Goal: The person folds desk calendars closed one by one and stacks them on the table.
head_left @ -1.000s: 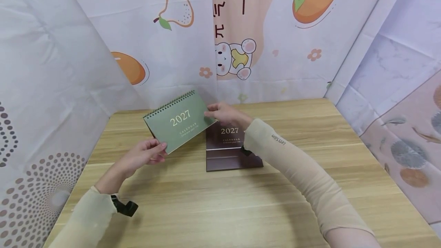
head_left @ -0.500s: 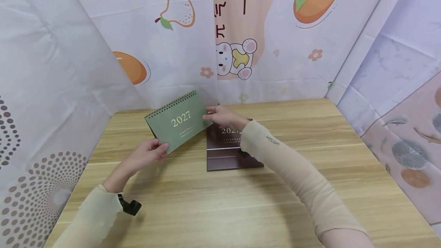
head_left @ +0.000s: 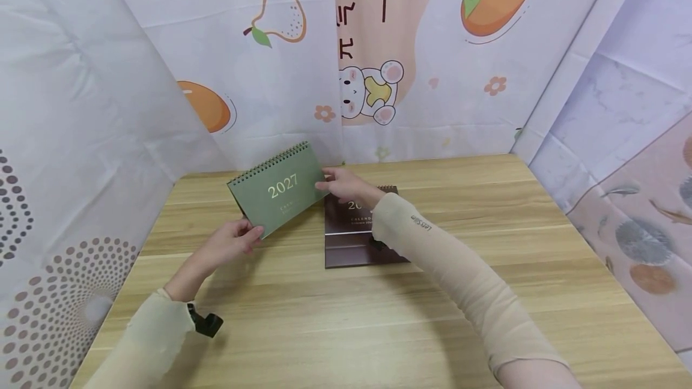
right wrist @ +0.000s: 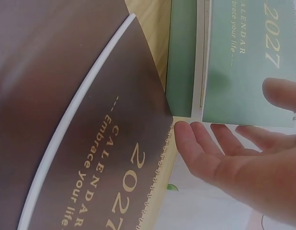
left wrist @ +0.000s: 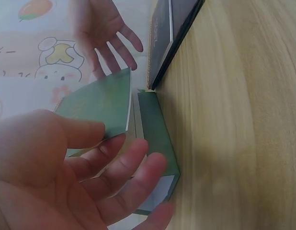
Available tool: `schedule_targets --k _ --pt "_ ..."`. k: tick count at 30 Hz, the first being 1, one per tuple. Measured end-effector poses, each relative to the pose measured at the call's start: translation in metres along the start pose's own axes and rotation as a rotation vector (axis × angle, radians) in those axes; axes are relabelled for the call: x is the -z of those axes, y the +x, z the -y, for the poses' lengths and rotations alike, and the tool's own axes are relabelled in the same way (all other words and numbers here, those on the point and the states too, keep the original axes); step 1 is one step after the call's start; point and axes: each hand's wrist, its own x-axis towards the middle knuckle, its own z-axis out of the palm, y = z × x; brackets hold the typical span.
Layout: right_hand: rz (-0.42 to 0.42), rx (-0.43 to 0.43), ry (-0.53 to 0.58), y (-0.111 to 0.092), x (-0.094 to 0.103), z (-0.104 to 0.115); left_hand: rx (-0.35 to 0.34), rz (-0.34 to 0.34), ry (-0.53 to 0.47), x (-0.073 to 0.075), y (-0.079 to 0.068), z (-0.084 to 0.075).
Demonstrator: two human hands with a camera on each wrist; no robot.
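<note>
A green spiral-bound 2027 desk calendar [head_left: 281, 188] stands at an angle toward the back left of the table. My left hand [head_left: 232, 239] pinches its lower left corner, thumb on the front cover and fingers behind it. My right hand [head_left: 348, 185] is at its right edge; in the right wrist view, the right thumb [right wrist: 282, 93] overlaps the cover and the other fingers extend straight and spread along the edge. A dark brown 2027 desk calendar [head_left: 346, 218] stands just right of the green one, partly hidden under my right forearm.
The wooden table [head_left: 335, 317] stretches in front of both calendars. Behind it hangs a white printed curtain [head_left: 443, 107] with fruit and a cartoon rabbit; more curtains close off the left and right sides. A dark wrist camera [head_left: 208, 323] sticks out from my left sleeve.
My right hand and forearm have shifted a little left, showing more of the brown calendar's coil binding. The green calendar's right lower corner has moved slightly left. The brown calendar has stayed put.
</note>
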Motion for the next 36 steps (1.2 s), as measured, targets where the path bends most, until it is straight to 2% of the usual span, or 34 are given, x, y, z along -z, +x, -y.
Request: schedule_targets --k 10,15,24,27,31,36 --pt "-0.008 -0.002 -0.011 0.002 -0.001 -0.002 0.022 0.01 0.03 -0.001 -0.001 0.005" --pt "-0.038 0.018 -0.051 0.002 -0.001 -0.002 0.064 0.032 0.035 0.002 -0.003 0.01" --pt "-0.058 0.008 0.002 0.005 0.0 0.001 0.157 0.029 0.071 0.008 -0.004 0.011" --pt "-0.072 0.006 0.033 0.01 -0.001 -0.001 0.17 0.011 0.065 0.008 -0.002 0.01" --pt "-0.101 0.014 0.05 0.015 -0.004 -0.003 0.151 -0.032 0.059 0.006 0.003 0.013" --pt "-0.121 0.072 -0.035 0.022 -0.011 -0.004 0.144 -0.095 0.072 0.007 0.008 0.016"
